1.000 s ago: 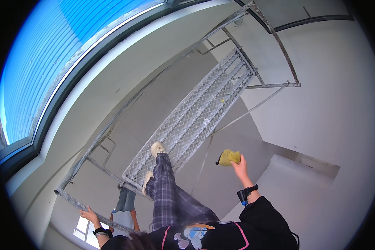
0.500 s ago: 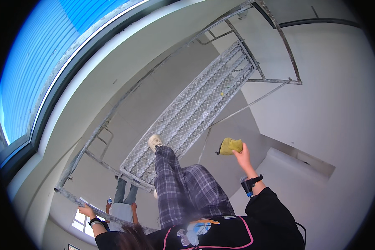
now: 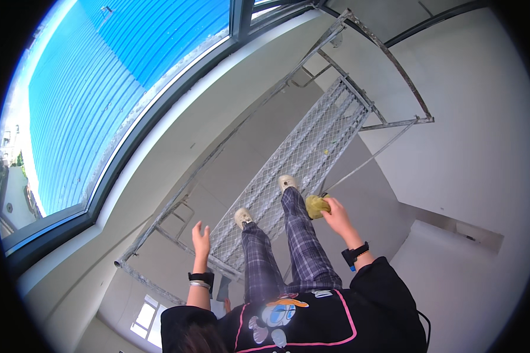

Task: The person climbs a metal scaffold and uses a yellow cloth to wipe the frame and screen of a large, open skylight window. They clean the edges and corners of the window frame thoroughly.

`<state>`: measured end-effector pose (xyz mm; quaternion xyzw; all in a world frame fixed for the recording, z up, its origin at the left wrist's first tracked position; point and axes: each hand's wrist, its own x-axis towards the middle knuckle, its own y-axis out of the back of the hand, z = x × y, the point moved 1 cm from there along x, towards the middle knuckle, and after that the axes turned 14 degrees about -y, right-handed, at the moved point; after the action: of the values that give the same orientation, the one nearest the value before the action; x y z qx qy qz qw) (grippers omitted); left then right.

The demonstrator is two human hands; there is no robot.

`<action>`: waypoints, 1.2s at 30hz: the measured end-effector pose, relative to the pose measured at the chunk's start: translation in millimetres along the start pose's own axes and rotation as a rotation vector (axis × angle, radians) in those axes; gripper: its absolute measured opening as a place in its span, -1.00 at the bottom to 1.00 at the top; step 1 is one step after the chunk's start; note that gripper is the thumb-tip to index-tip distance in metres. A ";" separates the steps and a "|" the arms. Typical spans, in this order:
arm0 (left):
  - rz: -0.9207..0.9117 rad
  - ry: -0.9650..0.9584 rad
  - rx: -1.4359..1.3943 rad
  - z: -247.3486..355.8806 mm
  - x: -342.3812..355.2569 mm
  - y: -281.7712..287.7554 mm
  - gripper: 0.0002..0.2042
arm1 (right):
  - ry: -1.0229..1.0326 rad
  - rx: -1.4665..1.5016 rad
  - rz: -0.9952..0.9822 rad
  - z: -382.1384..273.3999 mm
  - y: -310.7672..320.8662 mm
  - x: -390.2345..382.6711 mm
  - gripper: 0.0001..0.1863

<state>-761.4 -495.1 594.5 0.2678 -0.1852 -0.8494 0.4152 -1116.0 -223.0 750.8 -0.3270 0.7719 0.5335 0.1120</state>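
My right hand (image 3: 335,213) grips a crumpled yellow cloth (image 3: 317,207) with a dark edge, held out over the scaffold platform beside my right leg. Raised near the platform's near left corner, my left hand (image 3: 201,238) holds nothing, its fingers apart. Both my feet stand on the mesh-topped scaffold platform (image 3: 312,132). The grey, paint-spattered scaffold frame (image 3: 159,219) runs along the left, and my left hand is off it. Each wrist wears a black band.
A large window (image 3: 100,200) lies to the left, with blue corrugated sheeting outside. Scaffold uprights and a curved end bar (image 3: 394,53) rise at the far end. A diagonal brace (image 3: 374,154) slopes along the right. Another person's hand (image 3: 227,305) shows below, mostly hidden by me.
My left hand has let go of the scaffold rail and lifted. My left foot has come up onto the platform beside the right. The cloth has moved closer to my legs.
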 end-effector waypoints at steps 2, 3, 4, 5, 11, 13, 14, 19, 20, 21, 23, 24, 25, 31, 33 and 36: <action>-0.106 -0.137 -0.018 56.5 7.7 -32.6 -0.63 | 0.110 0.011 -0.032 -25.6 0.7 4.0 -0.66; -0.139 -0.205 -0.047 96.8 15.2 -43.7 -0.63 | 0.118 0.039 -0.071 -35.1 1.1 6.9 -0.66; -0.170 -0.278 -0.070 142.2 18.4 -45.8 -0.62 | 0.153 0.091 -0.106 -48.2 4.9 8.4 -0.67; -0.216 -0.362 -0.099 181.7 23.3 -49.6 -0.53 | 0.148 0.142 -0.155 -52.6 5.4 14.3 -0.69; -0.402 -0.733 -0.033 328.8 37.2 -72.0 -0.37 | 0.412 0.323 -0.186 -104.9 61.7 35.1 -0.75; -0.424 -0.701 0.057 353.9 38.9 -78.6 -0.47 | 0.471 0.358 -0.144 -111.3 82.5 42.1 -0.75; -0.383 -0.713 0.035 359.6 44.0 -84.0 -0.55 | 0.483 0.363 -0.135 -115.4 93.9 46.0 -0.75; -0.362 -0.515 -0.194 423.7 62.5 -83.9 -0.80 | 0.641 0.496 0.027 -132.4 149.6 64.8 -0.64; -0.310 -0.567 -0.248 438.3 65.8 -84.2 -0.82 | 0.578 0.575 0.020 -132.4 156.5 69.7 -0.60; -0.287 -0.586 -0.213 452.4 68.6 -83.3 -0.81 | 0.541 0.610 0.023 -132.7 164.8 76.5 -0.60; -0.185 -0.625 -0.355 475.0 75.2 -86.8 -0.81 | 0.461 0.679 0.020 -133.3 179.5 88.2 -0.61; -0.185 -0.622 -0.299 483.6 76.5 -85.3 -0.80 | 0.448 0.671 0.022 -132.6 185.9 93.9 -0.66; -0.206 -0.552 -0.379 491.4 77.2 -84.4 -0.81 | 0.435 0.664 -0.008 -132.1 191.5 99.4 -0.68; -0.302 -0.373 -0.813 547.3 72.7 -70.2 -0.81 | 0.321 0.832 -0.437 -134.7 205.9 129.9 -0.49; -0.319 -0.335 -0.907 546.2 70.0 -63.4 -0.84 | 0.265 0.973 -0.655 -148.9 214.3 115.0 -0.38; -0.329 -0.329 -1.033 540.2 71.2 -62.3 -0.87 | 0.222 1.118 -0.779 -162.2 212.6 111.9 -0.39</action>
<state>-1164.5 -466.0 965.2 -0.0809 0.2364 -0.9139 0.3200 -1305.4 -365.5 917.7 -0.5262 0.7644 -0.0603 0.3676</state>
